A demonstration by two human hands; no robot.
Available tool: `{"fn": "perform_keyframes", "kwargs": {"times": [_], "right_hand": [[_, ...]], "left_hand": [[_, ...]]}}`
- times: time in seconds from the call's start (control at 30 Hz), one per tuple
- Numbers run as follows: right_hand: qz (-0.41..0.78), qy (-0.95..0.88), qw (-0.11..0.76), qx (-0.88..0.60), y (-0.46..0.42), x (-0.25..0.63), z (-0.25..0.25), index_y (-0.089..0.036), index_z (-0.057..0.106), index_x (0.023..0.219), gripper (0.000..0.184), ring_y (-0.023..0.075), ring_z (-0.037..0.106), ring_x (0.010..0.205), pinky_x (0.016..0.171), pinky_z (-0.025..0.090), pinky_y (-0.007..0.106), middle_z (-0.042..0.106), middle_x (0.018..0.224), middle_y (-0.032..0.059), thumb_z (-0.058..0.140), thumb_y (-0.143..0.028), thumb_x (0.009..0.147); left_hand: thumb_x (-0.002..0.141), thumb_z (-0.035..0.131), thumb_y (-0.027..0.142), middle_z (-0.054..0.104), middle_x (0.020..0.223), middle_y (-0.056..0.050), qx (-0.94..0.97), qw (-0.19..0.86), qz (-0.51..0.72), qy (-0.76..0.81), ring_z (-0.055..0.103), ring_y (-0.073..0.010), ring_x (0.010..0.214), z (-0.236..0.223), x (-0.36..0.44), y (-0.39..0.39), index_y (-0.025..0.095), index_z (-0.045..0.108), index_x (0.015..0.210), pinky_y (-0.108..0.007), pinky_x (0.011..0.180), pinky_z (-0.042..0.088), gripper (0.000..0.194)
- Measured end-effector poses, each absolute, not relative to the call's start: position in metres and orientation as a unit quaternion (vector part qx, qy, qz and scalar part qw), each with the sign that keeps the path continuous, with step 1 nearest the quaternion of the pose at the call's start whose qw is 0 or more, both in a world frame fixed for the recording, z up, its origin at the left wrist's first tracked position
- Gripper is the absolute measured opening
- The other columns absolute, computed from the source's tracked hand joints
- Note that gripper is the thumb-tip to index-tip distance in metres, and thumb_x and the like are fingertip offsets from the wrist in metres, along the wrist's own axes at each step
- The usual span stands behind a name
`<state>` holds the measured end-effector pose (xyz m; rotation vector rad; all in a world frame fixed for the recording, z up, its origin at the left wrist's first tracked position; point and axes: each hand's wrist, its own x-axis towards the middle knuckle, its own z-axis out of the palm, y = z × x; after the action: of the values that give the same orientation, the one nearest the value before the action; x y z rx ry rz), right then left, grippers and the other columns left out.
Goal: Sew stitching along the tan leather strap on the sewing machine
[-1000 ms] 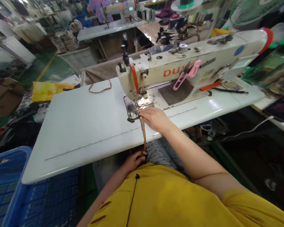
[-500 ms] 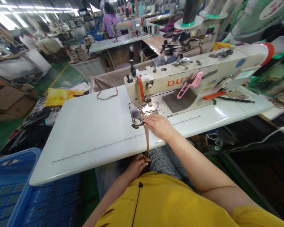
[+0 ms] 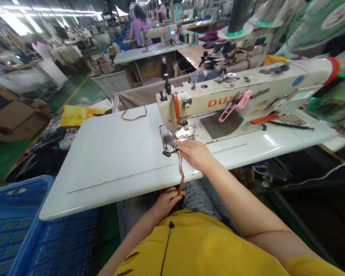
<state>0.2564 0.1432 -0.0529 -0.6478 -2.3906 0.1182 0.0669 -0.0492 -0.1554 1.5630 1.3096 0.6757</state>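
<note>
A narrow tan strap runs from under the presser foot of a white industrial sewing machine, down over the table's front edge. My right hand lies on the tabletop beside the metal plate, its fingers pressing the strap just behind the foot. Below the table edge, over my lap, my left hand grips the strap's lower end. The needle is hidden behind the foot and the strap. A thin brown loop of strap lies on the white sewing table.
A blue plastic crate stands at the lower left. A yellow cloth and cardboard boxes lie beyond the table's left side. A fan stands at the upper right. A co-worker in a lilac top sits at a farther machine.
The whole scene has slid rightward and downward in the view as my head moves. Both hands stay on the strap in about the same places.
</note>
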Motion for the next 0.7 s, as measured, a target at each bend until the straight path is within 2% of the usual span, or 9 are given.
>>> {"fn": "perform_keyframes", "kwargs": {"times": [0.17, 0.27, 0.4, 0.53, 0.63, 0.7], "right_hand": [[0.040, -0.911, 0.333, -0.242, 0.142, 0.257, -0.051, -0.017, 0.075, 0.120, 0.023, 0.0250, 0.071, 0.116, 0.106, 0.055, 0.043, 0.077, 0.121, 0.0110, 0.059, -0.025, 0.105], [0.033, -0.912, 0.332, -0.240, 0.142, 0.257, -0.050, -0.017, 0.075, 0.119, 0.022, 0.0248, 0.071, 0.114, 0.105, 0.056, 0.043, 0.078, 0.121, 0.0104, 0.059, -0.025, 0.105], [0.032, -0.910, 0.332, -0.247, 0.142, 0.257, -0.050, -0.018, 0.075, 0.118, 0.021, 0.0252, 0.072, 0.114, 0.105, 0.056, 0.043, 0.078, 0.120, 0.0095, 0.060, -0.024, 0.105], [0.041, -0.908, 0.335, -0.247, 0.142, 0.257, -0.050, -0.019, 0.075, 0.119, 0.022, 0.0256, 0.072, 0.115, 0.105, 0.056, 0.044, 0.078, 0.120, 0.0101, 0.060, -0.023, 0.104], [0.048, -0.907, 0.336, -0.249, 0.142, 0.257, -0.052, -0.020, 0.076, 0.120, 0.022, 0.0258, 0.071, 0.115, 0.104, 0.056, 0.044, 0.078, 0.119, 0.0104, 0.061, -0.023, 0.103], [0.045, -0.907, 0.336, -0.250, 0.142, 0.257, -0.053, -0.020, 0.075, 0.119, 0.022, 0.0257, 0.071, 0.115, 0.103, 0.057, 0.044, 0.078, 0.118, 0.0105, 0.061, -0.024, 0.104]], "left_hand": [[0.100, 0.056, 0.040, 0.072, 0.112, -0.010, 0.644, 0.470, 0.280, 0.534, 0.066, -0.0256, 0.113, -0.146, 0.067, -0.046, 0.021, 0.080, 0.118, -0.037, 0.105, 0.049, 0.036], [0.096, 0.061, 0.036, 0.074, 0.115, -0.010, 0.610, 0.504, 0.286, 0.541, 0.066, -0.0263, 0.115, -0.140, 0.069, -0.044, 0.021, 0.080, 0.118, -0.038, 0.107, 0.048, 0.033], [0.092, 0.064, 0.033, 0.078, 0.107, -0.009, 0.566, 0.559, 0.293, 0.530, 0.071, -0.0243, 0.102, -0.134, 0.075, -0.045, 0.017, 0.078, 0.120, -0.036, 0.096, 0.054, 0.035], [0.092, 0.070, 0.042, 0.078, 0.109, -0.011, 0.533, 0.614, 0.318, 0.488, 0.071, -0.0217, 0.096, -0.120, 0.082, -0.046, 0.015, 0.072, 0.125, -0.034, 0.090, 0.056, 0.043], [0.098, 0.063, 0.053, 0.077, 0.106, -0.013, 0.516, 0.632, 0.359, 0.454, 0.072, -0.0205, 0.090, -0.104, 0.085, -0.045, 0.014, 0.069, 0.127, -0.033, 0.085, 0.058, 0.049], [0.101, 0.059, 0.057, 0.078, 0.099, -0.013, 0.517, 0.625, 0.371, 0.452, 0.073, -0.0201, 0.085, -0.093, 0.087, -0.044, 0.012, 0.071, 0.122, -0.033, 0.081, 0.059, 0.051]]}}
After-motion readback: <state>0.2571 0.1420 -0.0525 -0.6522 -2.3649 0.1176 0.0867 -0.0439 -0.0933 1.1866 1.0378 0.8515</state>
